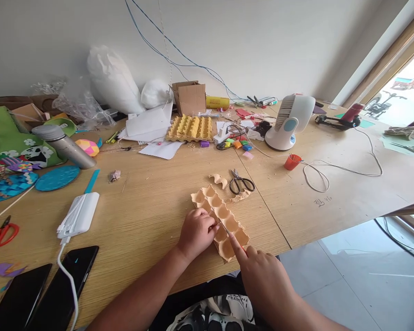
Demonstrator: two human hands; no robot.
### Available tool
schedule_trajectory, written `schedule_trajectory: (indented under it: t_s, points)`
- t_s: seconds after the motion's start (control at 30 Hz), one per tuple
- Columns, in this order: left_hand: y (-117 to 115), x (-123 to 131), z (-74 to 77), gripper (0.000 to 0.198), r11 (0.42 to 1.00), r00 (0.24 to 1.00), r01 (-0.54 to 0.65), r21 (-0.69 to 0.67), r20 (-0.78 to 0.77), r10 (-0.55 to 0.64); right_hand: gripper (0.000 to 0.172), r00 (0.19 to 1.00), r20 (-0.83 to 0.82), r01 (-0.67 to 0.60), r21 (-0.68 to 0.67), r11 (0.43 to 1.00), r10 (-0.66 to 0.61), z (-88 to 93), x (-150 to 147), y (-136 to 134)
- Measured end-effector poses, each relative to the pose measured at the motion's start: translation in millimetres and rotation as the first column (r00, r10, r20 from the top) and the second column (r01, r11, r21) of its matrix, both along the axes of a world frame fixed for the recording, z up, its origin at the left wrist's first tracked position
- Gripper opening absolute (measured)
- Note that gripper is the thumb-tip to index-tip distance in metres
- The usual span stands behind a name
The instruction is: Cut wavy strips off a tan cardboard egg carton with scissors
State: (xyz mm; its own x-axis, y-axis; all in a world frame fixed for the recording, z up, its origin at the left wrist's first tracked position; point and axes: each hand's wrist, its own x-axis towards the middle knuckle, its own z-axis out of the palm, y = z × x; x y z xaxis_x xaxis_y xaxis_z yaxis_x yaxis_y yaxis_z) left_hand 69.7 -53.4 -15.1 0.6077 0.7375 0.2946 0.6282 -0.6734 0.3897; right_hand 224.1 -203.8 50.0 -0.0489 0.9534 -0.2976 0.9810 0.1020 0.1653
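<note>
A strip of tan egg carton [224, 216] lies on the wooden table [152, 202] near its front edge. My left hand [196, 232] is closed on the strip's left side and pins it down. My right hand [262, 276] holds a thin blade-like tool [227, 230], with the index finger stretched along it. The tool's tip rests in a cup of the carton, close to my left fingers. Black-handled scissors [240, 183] lie just behind the strip. Two torn carton scraps [219, 180] lie beside the scissors.
A white power bank [80, 214] and two dark phones [65, 285] lie front left, red scissors [0, 234] at the far left. A whole egg tray [190, 128], a white fan [290, 122], an orange cup [291, 162] and a looped cable [317, 177] stand behind. The table ends at the right.
</note>
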Motion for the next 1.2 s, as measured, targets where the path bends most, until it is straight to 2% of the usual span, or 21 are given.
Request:
schedule_trajectory:
  t_s: [0.17,0.4,0.63,0.87,1.07,1.2]
  points:
    - [-0.7,0.3,-0.2,0.022,1.0,1.0,0.005,0.007,-0.023,-0.004,0.08,1.0,0.001,0.001,0.012,1.0,-0.001,-2.8,-4.9,16.3]
    - [2.0,0.3,-2.4,0.017,1.0,1.0,0.0,-0.001,0.016,0.0,0.083,1.0,0.008,-0.029,0.085,0.996,0.029,-8.0,7.0,-4.9]
    - [0.7,0.0,-0.9,0.021,1.0,1.0,-0.002,0.0,-0.016,0.002,0.08,1.0,-0.005,0.0,0.067,0.998,0.0,-6.0,-5.3,12.8]
    - [0.1,0.9,-0.1,0.015,1.0,1.0,-0.006,-0.012,0.018,0.006,0.084,1.0,-0.011,-0.021,0.068,0.997,0.022,-3.4,6.2,-10.7]
    - [-0.3,-1.1,-1.1,0.021,1.0,1.0,0.005,0.004,-0.014,-0.005,0.086,1.0,-0.026,0.006,0.038,0.999,-0.005,-4.2,-2.0,9.1]
    - [-0.5,-0.4,-1.0,0.02,1.0,1.0,-0.003,0.003,0.003,0.003,0.086,1.0,-0.008,-0.013,0.065,0.998,0.014,-6.3,1.8,2.0]
